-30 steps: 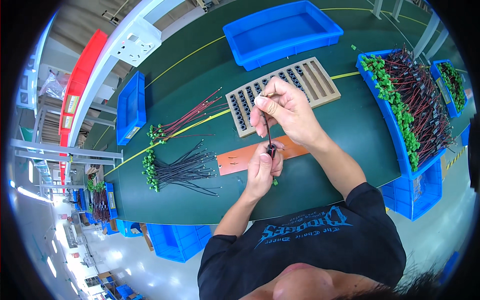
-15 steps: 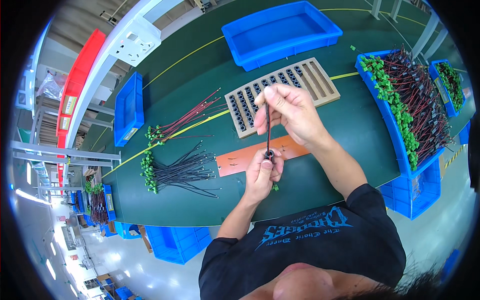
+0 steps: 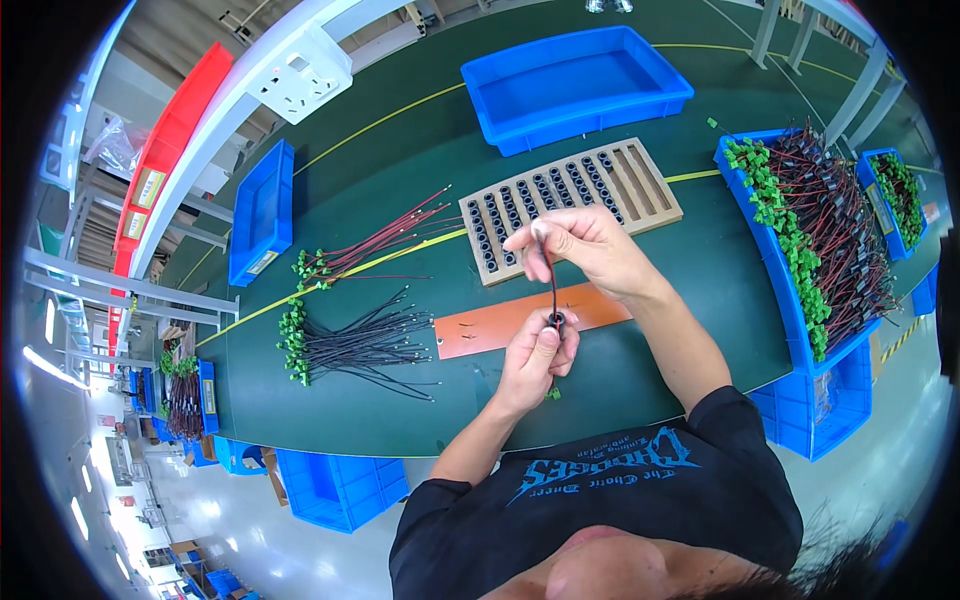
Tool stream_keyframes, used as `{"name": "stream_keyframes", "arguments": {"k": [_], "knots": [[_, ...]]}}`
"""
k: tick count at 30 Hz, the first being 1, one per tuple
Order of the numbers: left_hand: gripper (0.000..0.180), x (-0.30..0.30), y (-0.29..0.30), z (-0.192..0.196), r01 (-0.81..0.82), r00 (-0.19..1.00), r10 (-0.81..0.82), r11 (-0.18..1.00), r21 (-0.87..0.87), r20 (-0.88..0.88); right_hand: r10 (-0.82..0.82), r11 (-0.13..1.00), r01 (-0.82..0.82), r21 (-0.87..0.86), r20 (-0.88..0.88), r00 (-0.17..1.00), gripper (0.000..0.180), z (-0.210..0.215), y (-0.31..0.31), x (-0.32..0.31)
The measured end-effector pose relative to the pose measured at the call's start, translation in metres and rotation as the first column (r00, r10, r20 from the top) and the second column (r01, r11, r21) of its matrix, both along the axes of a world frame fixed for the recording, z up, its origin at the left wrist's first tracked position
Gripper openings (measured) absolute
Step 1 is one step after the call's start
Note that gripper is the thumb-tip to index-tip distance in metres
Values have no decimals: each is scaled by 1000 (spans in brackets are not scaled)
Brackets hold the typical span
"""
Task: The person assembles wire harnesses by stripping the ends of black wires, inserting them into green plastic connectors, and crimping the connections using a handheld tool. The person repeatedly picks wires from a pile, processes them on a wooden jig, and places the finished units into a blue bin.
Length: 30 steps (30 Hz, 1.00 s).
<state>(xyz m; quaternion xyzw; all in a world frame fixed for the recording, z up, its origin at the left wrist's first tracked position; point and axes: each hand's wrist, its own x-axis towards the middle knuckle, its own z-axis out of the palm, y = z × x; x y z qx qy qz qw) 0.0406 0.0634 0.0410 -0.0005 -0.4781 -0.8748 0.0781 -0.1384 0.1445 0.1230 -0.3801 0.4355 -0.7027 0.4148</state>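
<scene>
My left hand is closed around a small black ring-shaped part, its opening facing up. Dark wires, partly reddish, rise from the ring to my right hand, whose thumb and fingers pinch their upper end. Below my left hand a green connector peeks out; how it joins the wires is hidden. Both hands hover over an orange strip on the green table. Just beyond my right hand lies a wooden tray, with rows of similar black parts in its slots.
To the left lie a bundle of black wires and a bundle of red wires, both with green connectors. A blue bin at the right is heaped with wired parts. Another blue bin stands behind the tray, and one at the far left.
My right hand has come down a little toward the left, so the wire stretch between them looks shorter and more bent. The whole view has shifted slightly.
</scene>
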Motion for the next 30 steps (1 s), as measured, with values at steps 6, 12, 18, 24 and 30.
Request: {"name": "stream_keyframes", "arguments": {"k": [6, 12, 18, 24, 30], "knots": [[38, 0, 0, -3, -5, 1000, 5, 999, 52, -7, 23, 992, 0, -129, 179, 984, 45, 3, -5, 10], [37, -1, 0, -3, -10, 1000, 10, 999, 48, 0, -42, 996, 37, -84, -55, 998, 39, -10, -10, 6], [37, -1, 0, -6, -25, 1000, 24, 999, 20, 15, -130, 992, 130, -4, -23, 991, 40, -5, -7, 9], [35, 2, -11, -1, -64, 995, 81, 970, -235, 61, -99, 994, 101, 31, -41, 994, 42, 0, -1, 2], [37, -11, -45, 2, -162, 971, 234, 784, -599, 43, -141, 987, 152, 58, -160, 977, 40, 4, 2, 8]]}}
